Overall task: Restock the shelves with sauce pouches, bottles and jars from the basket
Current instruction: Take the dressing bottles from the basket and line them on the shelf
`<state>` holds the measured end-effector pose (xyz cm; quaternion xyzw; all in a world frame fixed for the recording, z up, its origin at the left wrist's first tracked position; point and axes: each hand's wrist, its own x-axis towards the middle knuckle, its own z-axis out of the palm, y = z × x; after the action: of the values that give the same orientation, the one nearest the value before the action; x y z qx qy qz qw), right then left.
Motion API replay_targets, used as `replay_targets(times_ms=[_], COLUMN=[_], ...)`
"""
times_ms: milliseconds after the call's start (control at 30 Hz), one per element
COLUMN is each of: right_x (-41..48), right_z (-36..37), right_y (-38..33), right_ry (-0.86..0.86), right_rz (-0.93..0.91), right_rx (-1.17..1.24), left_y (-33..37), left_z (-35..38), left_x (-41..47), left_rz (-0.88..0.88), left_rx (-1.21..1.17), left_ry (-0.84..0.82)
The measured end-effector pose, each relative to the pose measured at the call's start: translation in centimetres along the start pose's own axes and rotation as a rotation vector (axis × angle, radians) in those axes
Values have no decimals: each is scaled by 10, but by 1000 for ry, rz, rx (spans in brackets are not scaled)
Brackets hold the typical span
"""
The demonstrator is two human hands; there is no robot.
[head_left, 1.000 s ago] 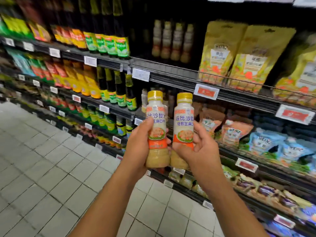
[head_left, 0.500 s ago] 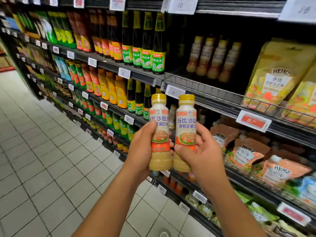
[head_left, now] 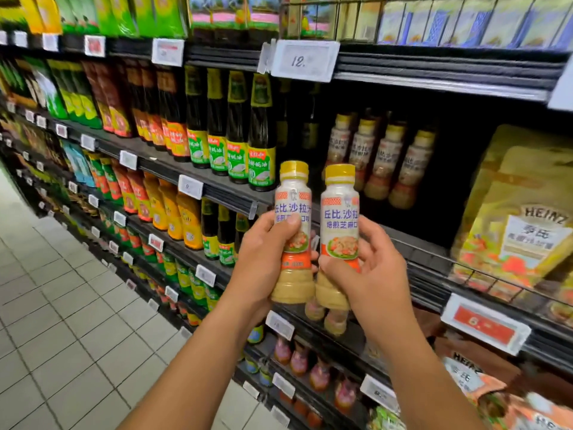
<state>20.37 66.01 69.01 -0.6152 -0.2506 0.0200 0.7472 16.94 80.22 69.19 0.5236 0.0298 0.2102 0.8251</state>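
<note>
Your left hand [head_left: 263, 268] grips one yellow-capped dressing bottle [head_left: 293, 212], your right hand [head_left: 372, 274] grips a second bottle [head_left: 340, 218]; both upright, close side by side. Both sit in the air below and left of the matching shelf row [head_left: 384, 156], not yet shelved. Judgement: mid-task, these two pending; space shows in front of that row; basket out of view, remainder unknown

Raised left hand [head_left: 263, 268] and right hand [head_left: 373, 274] each grip a bottle [head_left: 293, 197].

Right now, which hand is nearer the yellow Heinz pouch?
Right. The right hand, gripping the right bottle, is left of the pouch; the left hand, gripping the left bottle, is farther left.
</note>
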Motion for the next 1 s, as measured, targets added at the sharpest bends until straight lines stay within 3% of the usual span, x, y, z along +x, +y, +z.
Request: replay_targets(times_ms=[433,633,833,1000], right_x=[106,146,170,174], right_z=[-4,-2,-7,-8], right_y=[1,3,20,24], right_ry=[146,263,392,431], right_rz=[-91,-83,237,348], right_rx=[-195,-453,-751,-865], left_y=[15,15,10,-4], left_z=[11,-2,-19,-27], left_x=[134,204,243,253], left_rz=[50,120,89,56], left_rx=[80,246,352,369], left_ry=[-199,-340,-594,-633])
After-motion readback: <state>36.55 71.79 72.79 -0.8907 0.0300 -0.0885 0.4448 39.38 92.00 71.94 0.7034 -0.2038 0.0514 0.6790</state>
